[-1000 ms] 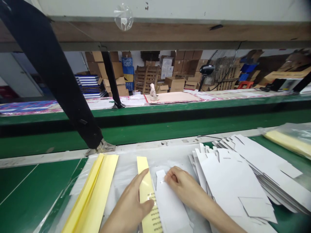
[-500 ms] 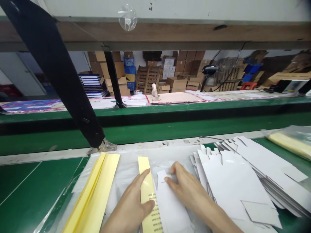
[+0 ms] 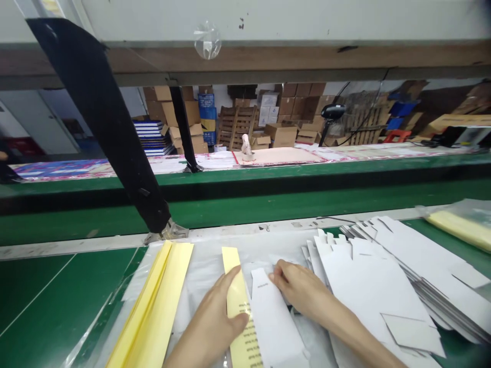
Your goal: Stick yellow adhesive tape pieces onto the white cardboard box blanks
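My left hand [image 3: 217,317] is closed round a yellow paper strip [image 3: 233,294] with dark printed lines on its lower part. Its thumb lies on the printed face; the other fingers are partly hidden behind the strip. Beside it on the right is a narrow white flat carton [image 3: 270,319] with small print near its top. My right hand [image 3: 303,289] pinches that carton's upper right edge between thumb and curled fingers. More folded yellow paper strips [image 3: 163,301] lie to the left of my left hand.
Stacked white flat cartons [image 3: 372,286] fan out on the right, with a second pile [image 3: 425,255] behind. A clear bag of yellow paper [image 3: 462,230] lies at the far right. A black slanted post [image 3: 111,133] stands at the left, under an overhead shelf [image 3: 268,25].
My right thumb has moved from the white carton's face to its right edge, and the fingers have curled in. My left hand keeps its hold on the yellow strip. The view has shifted slightly.
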{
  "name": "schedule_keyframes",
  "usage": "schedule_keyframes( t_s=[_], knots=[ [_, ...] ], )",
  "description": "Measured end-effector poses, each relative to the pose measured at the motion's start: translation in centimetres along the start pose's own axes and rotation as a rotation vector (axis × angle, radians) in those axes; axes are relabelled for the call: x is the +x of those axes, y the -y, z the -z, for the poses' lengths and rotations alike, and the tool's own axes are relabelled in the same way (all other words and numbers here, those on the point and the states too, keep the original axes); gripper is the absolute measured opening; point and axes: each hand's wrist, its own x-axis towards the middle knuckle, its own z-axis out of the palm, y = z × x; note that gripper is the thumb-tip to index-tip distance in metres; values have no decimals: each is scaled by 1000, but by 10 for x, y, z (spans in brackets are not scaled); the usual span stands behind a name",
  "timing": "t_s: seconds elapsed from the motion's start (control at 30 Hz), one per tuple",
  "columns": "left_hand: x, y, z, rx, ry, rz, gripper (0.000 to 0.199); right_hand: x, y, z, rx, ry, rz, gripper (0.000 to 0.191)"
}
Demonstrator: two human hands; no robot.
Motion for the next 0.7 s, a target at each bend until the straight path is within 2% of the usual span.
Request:
schedule_keyframes(
  t_s=[0.1, 0.2, 0.3, 0.37, 0.43, 0.53, 0.6, 0.7],
  knots=[
    [0, -6, 9, -209, 35, 19, 69, -11, 6, 4, -46, -23, -48, 42],
    [-1, -17, 18, -412, 37, 77, 73, -24, 19, -4, -126, -28, -79, 51],
    [-3, -27, 23, -503, -18, 103, 76, -31, 26, -9, -44, -50, -74, 45],
    [-4, -31, 25, -540, -56, 111, 75, -35, 22, 1, 111, -69, -72, 38],
    [-3, -32, 28, -559, -101, 103, 74, -41, 8, 24, 296, -122, -61, 34],
    [-3, -31, 30, -546, -154, 69, 72, -52, -28, 64, 469, -271, -88, 34],
    [-2, -29, 28, -528, -148, 49, 71, -57, -57, 84, 498, -311, -165, 37],
    [-1, -23, 14, -522, -91, 27, 74, -61, -101, 99, 361, -384, -284, 36]
  ],
)
